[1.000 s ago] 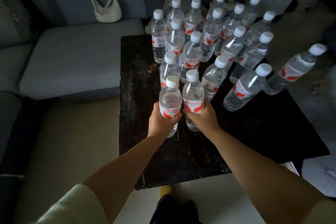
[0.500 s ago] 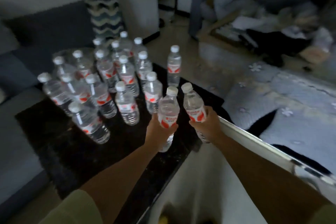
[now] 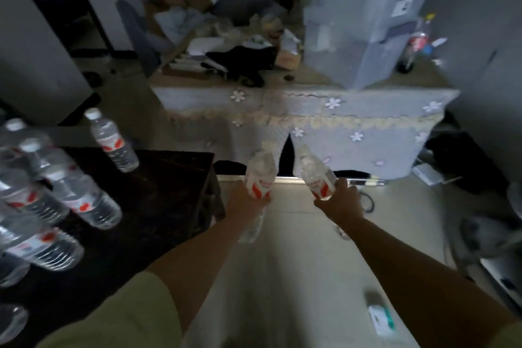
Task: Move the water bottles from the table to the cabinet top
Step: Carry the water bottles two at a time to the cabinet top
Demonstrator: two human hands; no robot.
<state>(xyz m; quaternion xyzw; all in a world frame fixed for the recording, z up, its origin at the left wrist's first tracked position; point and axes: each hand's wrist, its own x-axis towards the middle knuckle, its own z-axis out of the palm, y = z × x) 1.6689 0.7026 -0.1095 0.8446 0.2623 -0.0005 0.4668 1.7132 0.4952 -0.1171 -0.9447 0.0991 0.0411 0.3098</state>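
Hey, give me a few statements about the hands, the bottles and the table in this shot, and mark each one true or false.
1. Each hand grips one water bottle. True: the left hand holds the left bottle, the right hand holds the right bottle.
2. Both held bottles stand on the dark table. False: they are held beyond its edge, over the pale floor.
3. Other bottles remain on the table. True.
4. The held bottles have blue labels. False: the labels are white with red.
5. The right hand is empty. False: it grips a bottle.
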